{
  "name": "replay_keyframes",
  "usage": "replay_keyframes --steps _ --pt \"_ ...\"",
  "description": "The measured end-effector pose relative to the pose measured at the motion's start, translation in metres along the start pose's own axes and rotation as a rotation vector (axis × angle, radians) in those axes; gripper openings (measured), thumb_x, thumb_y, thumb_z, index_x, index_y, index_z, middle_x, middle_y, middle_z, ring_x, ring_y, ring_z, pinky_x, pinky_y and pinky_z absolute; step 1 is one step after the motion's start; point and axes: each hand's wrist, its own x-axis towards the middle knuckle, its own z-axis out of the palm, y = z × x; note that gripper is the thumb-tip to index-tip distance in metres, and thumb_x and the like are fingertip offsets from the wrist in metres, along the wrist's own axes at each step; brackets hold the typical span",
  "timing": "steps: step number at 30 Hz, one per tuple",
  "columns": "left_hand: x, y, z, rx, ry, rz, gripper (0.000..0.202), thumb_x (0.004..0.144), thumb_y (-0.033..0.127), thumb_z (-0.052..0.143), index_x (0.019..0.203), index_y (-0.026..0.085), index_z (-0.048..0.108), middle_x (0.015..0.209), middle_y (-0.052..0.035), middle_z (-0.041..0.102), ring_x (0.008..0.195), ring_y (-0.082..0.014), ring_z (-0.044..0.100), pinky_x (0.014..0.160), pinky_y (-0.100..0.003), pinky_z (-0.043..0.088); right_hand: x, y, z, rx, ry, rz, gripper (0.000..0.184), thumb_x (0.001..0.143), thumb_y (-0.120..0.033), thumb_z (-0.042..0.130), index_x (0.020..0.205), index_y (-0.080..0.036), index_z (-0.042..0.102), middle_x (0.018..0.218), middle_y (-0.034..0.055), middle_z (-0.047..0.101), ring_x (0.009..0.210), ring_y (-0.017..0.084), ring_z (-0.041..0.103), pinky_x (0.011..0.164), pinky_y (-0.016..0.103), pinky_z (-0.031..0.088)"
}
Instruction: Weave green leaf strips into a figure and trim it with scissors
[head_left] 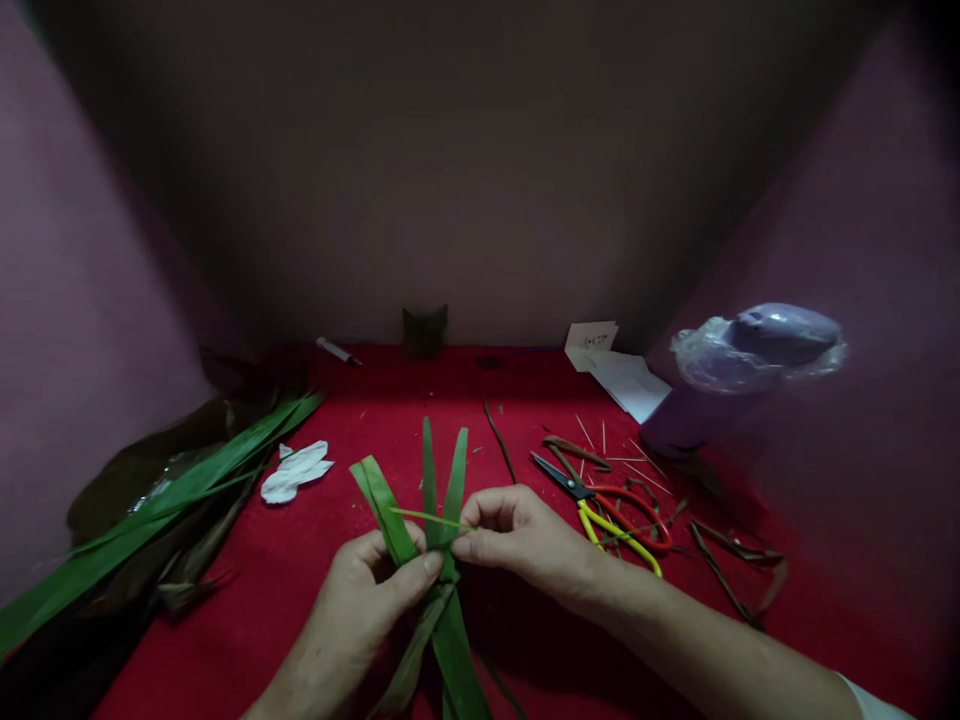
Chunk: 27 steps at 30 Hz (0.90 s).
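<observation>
Several long green leaf strips (pixel 441 478) cross in a bundle at the lower middle of the red table (pixel 315 560). My left hand (pixel 360 610) is closed round the bundle where the strips cross, thumb pressed on top. My right hand (pixel 517 535) pinches the same crossing from the right. A thin pale green sliver (pixel 420 517) lies across the strips towards my right fingertips. The strips fan upward above my hands and run down below them.
A pile of long green and brown leaves (pixel 150 500) lies at the left. Crumpled white paper (pixel 294 472) sits beside it. Scissors with red and yellow handles (pixel 607 505) lie right of my hands, among sticks and brown strips. A purple device (pixel 742 370) and white papers (pixel 615 365) stand at the right.
</observation>
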Motion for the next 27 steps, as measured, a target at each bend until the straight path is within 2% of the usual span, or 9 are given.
replay_keyframes --steps 4,9,19,23,25,27 --pt "0.0005 0.0005 -0.0017 -0.038 -0.007 -0.004 0.02 0.063 0.026 0.072 0.081 0.018 0.071 0.072 -0.0053 0.069 0.068 -0.0197 0.062 0.062 -0.028 0.048 0.0003 0.0005 -0.0013 0.029 -0.014 -0.012 0.029 0.061 -0.037 0.072 0.062 -0.015 0.054 0.054 -0.0062 0.044 0.051 0.007 0.035 0.051 0.021 0.025" --pt "-0.0019 0.0038 0.002 -0.144 -0.093 -0.032 0.026 0.068 0.022 0.067 0.093 0.019 0.069 0.082 -0.0077 0.07 0.072 -0.0211 0.062 0.068 -0.032 0.048 -0.0005 -0.0005 -0.0011 0.072 -0.038 -0.026 0.03 0.061 -0.038 0.073 0.064 -0.015 0.054 0.056 -0.0063 0.045 0.053 0.007 0.036 0.055 0.021 0.027" --pt "-0.0028 0.0015 0.0011 -0.169 -0.125 -0.019 0.024 0.074 0.017 0.061 0.096 0.018 0.069 0.085 -0.0077 0.07 0.075 -0.0205 0.062 0.073 -0.033 0.048 0.0 0.0003 -0.0005 0.058 -0.019 -0.009 0.031 0.06 -0.039 0.075 0.067 -0.015 0.056 0.056 -0.0057 0.048 0.053 0.007 0.038 0.054 0.021 0.029" --pt "-0.0027 -0.0002 -0.0014 -0.097 -0.052 -0.015 0.024 0.07 0.022 0.065 0.093 0.016 0.07 0.078 -0.0078 0.07 0.067 -0.0202 0.061 0.067 -0.033 0.049 0.0001 0.0007 -0.0023 -0.063 0.001 -0.048 0.03 0.07 -0.042 0.066 0.069 -0.015 0.054 0.057 -0.004 0.048 0.051 0.008 0.04 0.05 0.021 0.031" --pt "-0.0035 0.0012 -0.002 -0.077 -0.007 -0.012 0.025 0.069 0.025 0.067 0.092 0.016 0.069 0.073 -0.0067 0.069 0.062 -0.0194 0.061 0.063 -0.032 0.048 -0.0021 -0.0013 -0.0035 -0.217 0.057 -0.143 0.028 0.079 -0.041 0.057 0.068 -0.015 0.051 0.059 -0.0037 0.045 0.052 0.008 0.039 0.05 0.021 0.031" --pt "-0.0046 0.0047 -0.0015 -0.072 0.039 -0.003 0.024 0.068 0.028 0.067 0.089 0.016 0.069 0.07 -0.0057 0.069 0.06 -0.0188 0.06 0.06 -0.031 0.048 -0.0073 -0.0055 -0.0042 -0.445 0.166 -0.261 0.029 0.087 -0.037 0.048 0.066 -0.016 0.049 0.06 -0.004 0.042 0.056 0.009 0.038 0.051 0.021 0.03"
